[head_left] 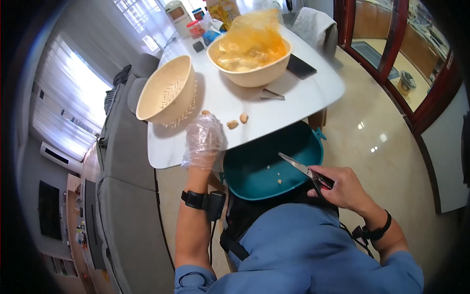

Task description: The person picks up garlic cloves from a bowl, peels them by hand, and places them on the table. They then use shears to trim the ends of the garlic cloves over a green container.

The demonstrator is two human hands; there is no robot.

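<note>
My left hand (204,136), in a clear plastic glove, rests at the table's near edge; a small tan piece (205,112) shows at its fingertips, and whether the fingers grip it is unclear. Two more tan pieces (232,124) lie just right of it. My right hand (342,187) is closed around the handles of scissors (297,165), whose blades point up-left over a teal basin (249,169). A few small bits (279,181) lie in the basin. On the table, a cream bowl (249,78) holds pale pieces under a yellowish plastic bag (249,36).
A cream strainer basket (171,93) stands tilted on the white table (215,98). Near the bowl are a dark phone (300,67) and a small metal tool (273,94). Jars and packets (195,28) stand at the back. A grey sofa (128,206) is at left.
</note>
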